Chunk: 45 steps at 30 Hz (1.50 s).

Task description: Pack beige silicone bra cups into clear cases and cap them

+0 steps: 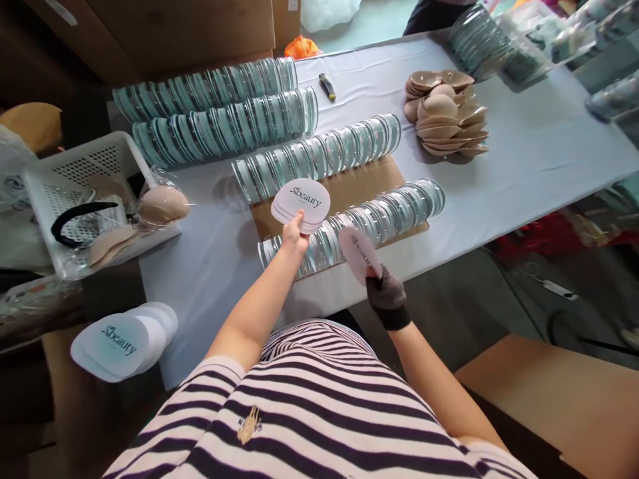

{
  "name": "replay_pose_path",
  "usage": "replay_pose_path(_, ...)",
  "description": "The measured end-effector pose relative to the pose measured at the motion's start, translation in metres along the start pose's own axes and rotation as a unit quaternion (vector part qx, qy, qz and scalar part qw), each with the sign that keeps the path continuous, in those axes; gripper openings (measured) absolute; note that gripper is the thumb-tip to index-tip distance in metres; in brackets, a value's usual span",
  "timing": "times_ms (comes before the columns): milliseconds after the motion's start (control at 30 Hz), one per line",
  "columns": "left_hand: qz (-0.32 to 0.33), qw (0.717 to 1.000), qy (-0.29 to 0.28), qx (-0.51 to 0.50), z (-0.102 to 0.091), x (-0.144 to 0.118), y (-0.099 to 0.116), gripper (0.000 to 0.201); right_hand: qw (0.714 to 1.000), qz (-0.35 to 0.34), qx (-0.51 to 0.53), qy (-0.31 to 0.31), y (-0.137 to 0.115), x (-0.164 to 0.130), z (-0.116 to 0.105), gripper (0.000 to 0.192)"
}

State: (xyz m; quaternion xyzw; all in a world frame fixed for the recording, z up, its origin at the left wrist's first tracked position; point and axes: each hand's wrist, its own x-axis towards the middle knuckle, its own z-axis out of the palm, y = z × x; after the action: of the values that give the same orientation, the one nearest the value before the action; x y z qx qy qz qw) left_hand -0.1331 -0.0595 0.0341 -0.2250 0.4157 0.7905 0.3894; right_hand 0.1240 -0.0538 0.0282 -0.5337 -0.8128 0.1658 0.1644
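Observation:
My bare left hand [295, 237] pinches a small stack of oval white cards [300, 199] printed "beauty", thumb on top, held over the rows of clear plastic containers. A single card [357, 253] of the same kind is in my right hand [387, 293], which wears a dark mesh glove; the card is tilted and slightly blurred. Just beyond the hands, a near row of clear round containers [382, 216] and a second row [319, 156] lie on their sides, along a flat piece of brown cardboard [369, 174].
Two more container rows [224, 123] lie farther back, near a utility knife [327, 87]. Beige bra cups [444, 120] are stacked to the right. At left are a white basket [47, 219] and a pile of printed cards [117, 346] at the table's [524, 146] edge.

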Motion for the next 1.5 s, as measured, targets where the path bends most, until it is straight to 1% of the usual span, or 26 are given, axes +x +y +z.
replay_pose_path(67, -0.014, 1.0, 0.001, -0.003, 0.003, 0.007, -0.001, 0.043, 0.994, -0.045, -0.054, -0.087, 0.007, -0.028, 0.001, 0.04)
replay_pose_path(100, -0.022, 1.0, 0.002, -0.002, 0.004, 0.009, -0.004, 0.043, 0.989, -0.057, -0.072, -0.119, 0.007, -0.037, 0.004, 0.039)
replay_pose_path(167, -0.029, 1.0, 0.003, 0.001, 0.003, 0.012, -0.01, 0.041, 0.98, -0.06, -0.102, -0.157, 0.0, -0.04, 0.009, 0.039)
replay_pose_path(233, -0.022, 1.0, 0.002, 0.003, 0.0, 0.013, -0.017, 0.04, 0.975, -0.048, -0.131, -0.175, -0.011, -0.028, 0.011, 0.037)
replay_pose_path(300, -0.008, 1.0, 0.0, 0.007, -0.002, 0.013, -0.02, 0.039, 0.97, -0.039, -0.154, -0.184, -0.023, -0.01, 0.007, 0.035)
replay_pose_path(367, -0.001, 1.0, -0.004, 0.011, -0.003, 0.013, -0.021, 0.039, 0.966, -0.037, -0.171, -0.189, -0.032, 0.004, -0.002, 0.034)
replay_pose_path(433, -0.003, 1.0, -0.009, 0.01, -0.004, 0.013, -0.021, 0.04, 0.962, -0.039, -0.181, -0.2, -0.035, 0.009, -0.011, 0.034)
replay_pose_path(500, -0.008, 1.0, -0.015, 0.006, -0.005, 0.013, -0.021, 0.042, 0.956, -0.04, -0.187, -0.221, -0.036, 0.008, -0.015, 0.033)
replay_pose_path(533, -0.01, 1.0, -0.016, 0.004, -0.005, 0.013, -0.022, 0.043, 0.954, -0.042, -0.188, -0.231, -0.036, 0.008, -0.012, 0.033)
replay_pose_path(600, -0.01, 1.0, -0.019, 0.002, -0.007, 0.014, -0.024, 0.044, 0.952, -0.047, -0.187, -0.239, -0.038, 0.011, 0.0, 0.034)
replay_pose_path(700, 0.0, 1.0, -0.021, 0.009, -0.009, 0.016, -0.028, 0.039, 0.948, -0.055, -0.178, -0.257, -0.047, 0.029, 0.029, 0.037)
replay_pose_path(767, 0.012, 1.0, -0.024, 0.011, -0.01, 0.018, -0.029, 0.035, 0.947, -0.054, -0.164, -0.272, -0.052, 0.043, 0.043, 0.037)
replay_pose_path(800, 0.016, 1.0, -0.024, 0.01, -0.01, 0.018, -0.03, 0.033, 0.948, -0.053, -0.154, -0.275, -0.054, 0.049, 0.047, 0.037)
replay_pose_path(867, 0.02, 0.999, -0.024, 0.009, -0.011, 0.02, -0.03, 0.03, 0.954, -0.047, -0.141, -0.26, -0.053, 0.053, 0.048, 0.035)
replay_pose_path(1000, 0.013, 0.999, -0.03, 0.008, -0.012, 0.021, -0.03, 0.03, 0.961, -0.046, -0.136, -0.236, -0.042, 0.045, 0.046, 0.03)
replay_pose_path(1100, 0.008, 1.0, -0.029, 0.008, -0.013, 0.021, -0.031, 0.034, 0.962, -0.05, -0.118, -0.241, -0.038, 0.042, 0.057, 0.031)
replay_pose_path(1200, 0.002, 1.0, -0.027, 0.011, -0.013, 0.019, -0.031, 0.04, 0.96, -0.039, -0.127, -0.246, -0.037, 0.045, 0.07, 0.033)
replay_pose_path(1267, 0.001, 1.0, -0.028, 0.012, -0.014, 0.017, -0.032, 0.042, 0.961, -0.035, -0.122, -0.247, -0.035, 0.049, 0.075, 0.03)
replay_pose_path(1300, 0.003, 0.999, -0.029, 0.014, -0.014, 0.016, -0.032, 0.042, 0.963, -0.026, -0.093, -0.25, -0.034, 0.05, 0.076, 0.026)
replay_pose_path(1333, 0.006, 0.999, -0.03, 0.016, -0.013, 0.015, -0.032, 0.041, 0.965, 0.0, -0.03, -0.262, -0.033, 0.052, 0.076, 0.022)
replay_pose_path(1367, 0.01, 0.999, -0.031, 0.018, -0.013, 0.015, -0.032, 0.04, 0.958, 0.04, 0.056, -0.28, -0.032, 0.054, 0.075, 0.018)
replay_pose_path(1400, 0.014, 0.999, -0.032, 0.019, -0.013, 0.014, -0.032, 0.039, 0.938, 0.086, 0.151, -0.3, -0.031, 0.055, 0.074, 0.016)
replay_pose_path(1433, 0.018, 0.999, -0.032, 0.019, -0.013, 0.014, -0.032, 0.039, 0.907, 0.129, 0.242, -0.319, -0.03, 0.055, 0.073, 0.015)
replay_pose_path(1500, 0.021, 0.999, -0.036, 0.015, -0.013, 0.013, -0.033, 0.042, 0.847, 0.177, 0.364, -0.345, -0.031, 0.054, 0.072, 0.02)
